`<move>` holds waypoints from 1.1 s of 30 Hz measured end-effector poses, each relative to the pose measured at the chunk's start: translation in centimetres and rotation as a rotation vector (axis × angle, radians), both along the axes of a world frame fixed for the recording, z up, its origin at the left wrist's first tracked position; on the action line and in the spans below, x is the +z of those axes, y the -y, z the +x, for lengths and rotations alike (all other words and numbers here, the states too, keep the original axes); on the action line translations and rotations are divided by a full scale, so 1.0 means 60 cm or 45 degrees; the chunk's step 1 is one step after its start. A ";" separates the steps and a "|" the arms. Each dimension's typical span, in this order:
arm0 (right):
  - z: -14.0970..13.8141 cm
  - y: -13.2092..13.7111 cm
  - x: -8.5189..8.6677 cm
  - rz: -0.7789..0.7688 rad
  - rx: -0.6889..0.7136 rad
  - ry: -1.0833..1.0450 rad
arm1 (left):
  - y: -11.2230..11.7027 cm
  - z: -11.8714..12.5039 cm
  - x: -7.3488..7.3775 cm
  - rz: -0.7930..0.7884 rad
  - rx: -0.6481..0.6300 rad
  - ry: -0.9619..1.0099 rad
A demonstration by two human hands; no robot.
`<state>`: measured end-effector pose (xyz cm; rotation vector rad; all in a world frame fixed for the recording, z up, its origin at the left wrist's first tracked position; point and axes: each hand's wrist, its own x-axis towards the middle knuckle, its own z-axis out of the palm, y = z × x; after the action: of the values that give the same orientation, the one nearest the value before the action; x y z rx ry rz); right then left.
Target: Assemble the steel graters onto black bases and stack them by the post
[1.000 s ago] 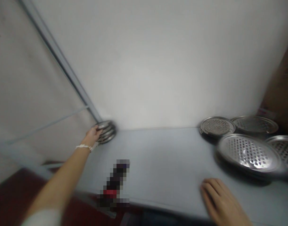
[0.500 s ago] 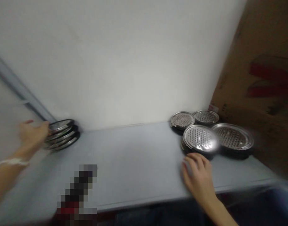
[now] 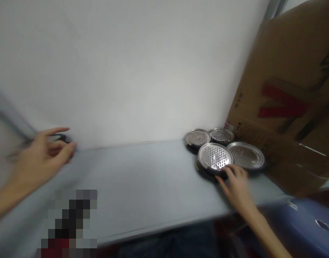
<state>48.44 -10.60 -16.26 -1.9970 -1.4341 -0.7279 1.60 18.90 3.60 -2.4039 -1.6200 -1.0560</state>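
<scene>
A perforated steel tray (image 3: 215, 157) sits on the table (image 3: 142, 182), its rim touched by the loosely curled right hand (image 3: 235, 182). The left hand (image 3: 42, 157), fingers apart, is at a blurred tray stack (image 3: 62, 138).

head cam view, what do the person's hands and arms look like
The bare left hand and bare right hand show no gloves or rings. The slim bare right forearm has no sleeve, watch or band. The left wrist is blurred, so anything worn there cannot be told.

Right hand (image 3: 235, 184) has moved from the bare tabletop (image 3: 142, 179) onto the rim of the front perforated plate (image 3: 215, 157). Left hand (image 3: 42, 157) now mostly hides the left stack of plates (image 3: 62, 137). View has swung right, showing more cardboard box (image 3: 277, 107).
</scene>
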 end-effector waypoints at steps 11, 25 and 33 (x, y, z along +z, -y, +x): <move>-0.010 0.012 0.030 0.071 0.126 0.137 | 0.115 0.059 -0.051 -0.133 -0.473 0.057; -0.256 -0.065 0.009 -0.206 0.822 -0.367 | 0.136 0.219 -0.228 -0.807 -0.812 0.412; -0.241 -0.087 -0.008 -0.265 0.802 -0.423 | 0.082 0.215 -0.264 -0.790 -0.644 0.235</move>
<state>33.95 -5.39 -16.71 -1.5573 -1.8322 0.0253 14.50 14.01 -12.27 -3.3486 -1.6134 -0.9468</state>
